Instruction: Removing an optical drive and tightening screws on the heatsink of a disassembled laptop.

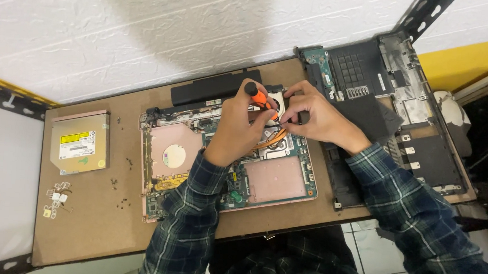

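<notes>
Gripping an orange screwdriver (260, 98), the left hand (239, 128) drives its tip into the laptop board (275, 181); right hand (318, 116) fingers pinch just beside, steadying.

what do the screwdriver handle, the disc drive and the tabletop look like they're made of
Screwdriver in the left hand: handle looks like glossy orange plastic with a black, probably rubbery, cap. Disc drive: top seems thin sheet metal, a dull brushed grey-gold with a paper label. Tabletop: likely hardboard or similar pressed wood, a flat matte brown with no grain and a thin raw edge.
</notes>
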